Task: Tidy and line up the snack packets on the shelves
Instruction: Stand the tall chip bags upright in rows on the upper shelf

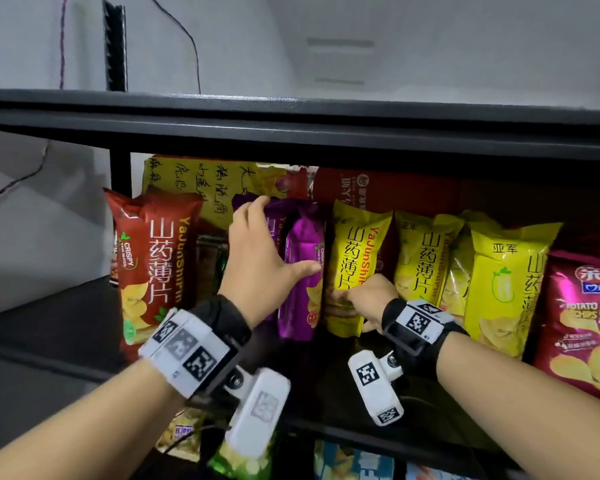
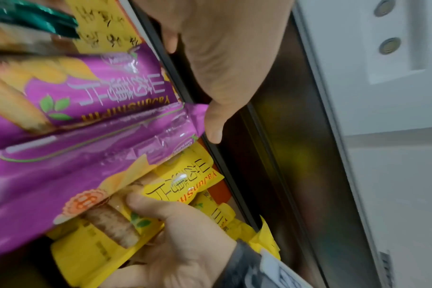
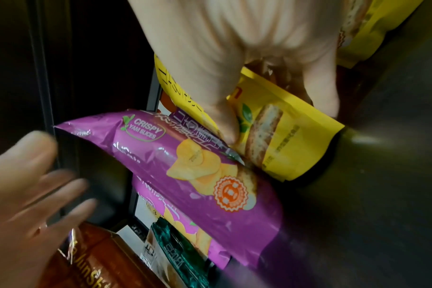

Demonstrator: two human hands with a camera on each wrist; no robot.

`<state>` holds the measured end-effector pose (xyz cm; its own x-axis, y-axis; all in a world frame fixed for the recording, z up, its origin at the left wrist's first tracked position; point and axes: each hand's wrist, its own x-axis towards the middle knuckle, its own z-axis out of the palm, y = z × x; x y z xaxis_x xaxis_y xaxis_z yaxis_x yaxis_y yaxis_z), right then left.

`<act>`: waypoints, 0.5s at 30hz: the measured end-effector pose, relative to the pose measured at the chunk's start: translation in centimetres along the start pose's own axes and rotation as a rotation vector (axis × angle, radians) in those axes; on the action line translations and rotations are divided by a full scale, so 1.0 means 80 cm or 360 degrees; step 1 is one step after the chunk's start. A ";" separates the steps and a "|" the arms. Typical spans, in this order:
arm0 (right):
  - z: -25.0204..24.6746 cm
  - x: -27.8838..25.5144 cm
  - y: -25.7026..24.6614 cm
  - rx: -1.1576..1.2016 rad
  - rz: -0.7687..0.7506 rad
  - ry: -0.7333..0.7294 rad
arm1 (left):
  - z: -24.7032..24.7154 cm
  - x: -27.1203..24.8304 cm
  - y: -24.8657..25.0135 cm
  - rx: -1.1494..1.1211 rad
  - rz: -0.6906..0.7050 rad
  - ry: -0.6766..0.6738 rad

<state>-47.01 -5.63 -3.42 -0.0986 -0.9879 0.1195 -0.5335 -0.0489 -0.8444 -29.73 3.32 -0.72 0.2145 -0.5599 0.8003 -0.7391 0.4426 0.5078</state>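
At the far left of the shelf (image 1: 291, 133) a red packet (image 1: 153, 258) stands upright, long axis vertical, with a dark green packet (image 3: 178, 251) tucked low behind it. A big yellow bag (image 1: 201, 181) with handwritten script leans at the back. Your left hand (image 1: 257, 251) is spread open, fingers straight, in front of two purple packets (image 1: 302, 271); you cannot tell from these views whether the palm touches them. Both stand upright, tops tipped slightly left. Just beside them, your right hand (image 1: 368, 299) pinches the lower part of a yellow packet (image 1: 354, 258), thumb on its front. Further right, more yellow packets (image 1: 499, 282) lean left, then a pink chip bag (image 1: 582, 317).
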 end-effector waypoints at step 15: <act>-0.022 0.034 0.000 -0.0325 0.0026 0.0185 | 0.022 0.090 -0.036 -0.0225 -0.0020 -0.0310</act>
<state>-48.75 -8.04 -2.13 -0.1983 -0.9642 0.1762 -0.6888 0.0092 -0.7249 -27.21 -3.24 3.02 0.0862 -0.6845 0.7239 -0.6373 0.5207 0.5681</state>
